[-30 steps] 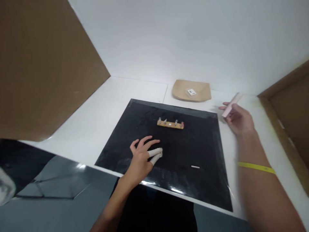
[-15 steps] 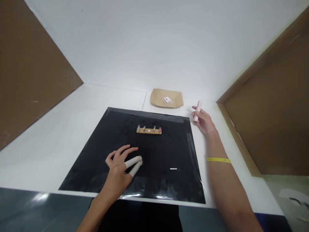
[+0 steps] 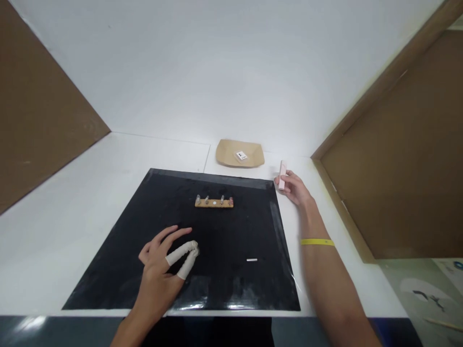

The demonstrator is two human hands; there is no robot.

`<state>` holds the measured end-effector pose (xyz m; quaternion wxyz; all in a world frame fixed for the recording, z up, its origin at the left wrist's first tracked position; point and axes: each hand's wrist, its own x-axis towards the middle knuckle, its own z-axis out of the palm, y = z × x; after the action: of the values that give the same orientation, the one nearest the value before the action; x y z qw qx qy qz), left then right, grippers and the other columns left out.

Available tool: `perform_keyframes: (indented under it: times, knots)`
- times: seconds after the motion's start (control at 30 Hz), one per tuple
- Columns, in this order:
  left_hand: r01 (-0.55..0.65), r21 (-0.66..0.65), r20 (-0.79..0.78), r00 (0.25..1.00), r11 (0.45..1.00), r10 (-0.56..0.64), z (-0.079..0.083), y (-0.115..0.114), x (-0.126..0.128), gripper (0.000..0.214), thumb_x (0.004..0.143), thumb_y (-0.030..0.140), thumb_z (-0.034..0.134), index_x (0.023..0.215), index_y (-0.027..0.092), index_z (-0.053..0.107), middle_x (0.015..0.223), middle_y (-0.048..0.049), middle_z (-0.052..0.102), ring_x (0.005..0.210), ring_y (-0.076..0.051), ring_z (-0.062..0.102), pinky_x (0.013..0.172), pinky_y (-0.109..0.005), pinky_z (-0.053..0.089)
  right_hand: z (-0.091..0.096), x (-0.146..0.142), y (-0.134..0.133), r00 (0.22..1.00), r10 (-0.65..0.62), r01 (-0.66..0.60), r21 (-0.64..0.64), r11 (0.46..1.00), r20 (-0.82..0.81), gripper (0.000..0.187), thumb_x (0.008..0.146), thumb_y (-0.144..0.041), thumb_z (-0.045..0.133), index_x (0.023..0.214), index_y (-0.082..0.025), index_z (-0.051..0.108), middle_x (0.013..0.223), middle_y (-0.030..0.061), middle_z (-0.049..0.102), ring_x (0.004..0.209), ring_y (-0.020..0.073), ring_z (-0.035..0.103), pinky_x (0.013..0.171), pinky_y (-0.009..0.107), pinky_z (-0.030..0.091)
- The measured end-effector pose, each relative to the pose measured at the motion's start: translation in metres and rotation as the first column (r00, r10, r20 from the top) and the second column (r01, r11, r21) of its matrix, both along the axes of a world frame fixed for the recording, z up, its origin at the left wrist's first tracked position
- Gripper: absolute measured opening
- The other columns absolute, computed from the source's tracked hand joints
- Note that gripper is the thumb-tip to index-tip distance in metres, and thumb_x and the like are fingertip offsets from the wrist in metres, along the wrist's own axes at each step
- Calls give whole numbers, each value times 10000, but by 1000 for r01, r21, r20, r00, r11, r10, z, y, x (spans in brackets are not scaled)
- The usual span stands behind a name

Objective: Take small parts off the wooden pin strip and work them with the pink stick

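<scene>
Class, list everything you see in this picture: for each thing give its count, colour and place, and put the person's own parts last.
mat: one, black, on the white table.
table: one, white, under the mat.
wooden strip: one, tan, small pieces standing on it, far part of the mat.
small pin: one, silvery, near right part of the mat.
tray: one, tan, behind the mat, holding a white card.
boards: two, brown, left and right sides.
wristband: one, yellow, right wrist.
left hand: on the mat, two white-covered fingers.
right hand: holding a pink stick.
</scene>
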<state>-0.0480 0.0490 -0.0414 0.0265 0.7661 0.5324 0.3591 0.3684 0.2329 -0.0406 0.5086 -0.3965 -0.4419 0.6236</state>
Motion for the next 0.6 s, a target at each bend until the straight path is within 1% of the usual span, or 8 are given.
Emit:
perform_keyframes:
  times: [0.17, 0.27, 0.43, 0.6]
  knots:
    - [1, 14, 21, 1000, 1000, -2, 0, 0, 0, 121, 965, 233, 638, 1030, 298, 717, 1221, -68, 741, 1270, -316, 592, 1038, -551, 336, 2, 1, -2, 1000, 16, -16, 8, 1000, -18, 251, 1047, -363, 599, 1170, -145, 582, 690, -81, 511, 403, 2, 282, 358, 121, 253]
    - [9, 28, 33, 999, 1000, -10, 0, 0, 0, 130, 958, 222, 652, 1018, 308, 728, 1221, -56, 743, 1269, -306, 595, 1048, -543, 338, 3, 2, -2, 1000, 3, -3, 25, 1000, -29, 236, 1049, -365, 598, 1131, -145, 591, 652, -95, 473, 399, 4, 264, 363, 124, 256]
    - [6, 16, 69, 998, 1000, -7, 0, 0, -1, 144, 941, 223, 669, 1017, 326, 734, 1217, -35, 749, 1262, -293, 605, 1065, -530, 345, -2, 6, -1, 999, -36, 37, 46, 998, -16, 245, 1051, -385, 596, 1053, -140, 601, 657, -86, 486, 410, 9, 294, 366, 127, 265]
    - [-22, -17, 104, 994, 1000, 23, 2, -1, 0, 126, 948, 248, 648, 1008, 323, 731, 1207, -36, 747, 1237, -301, 616, 1056, -537, 364, -12, 12, 3, 990, -138, 137, 77, 987, -3, 257, 1054, -387, 595, 1047, -131, 620, 670, -77, 510, 431, 15, 356, 388, 129, 322]
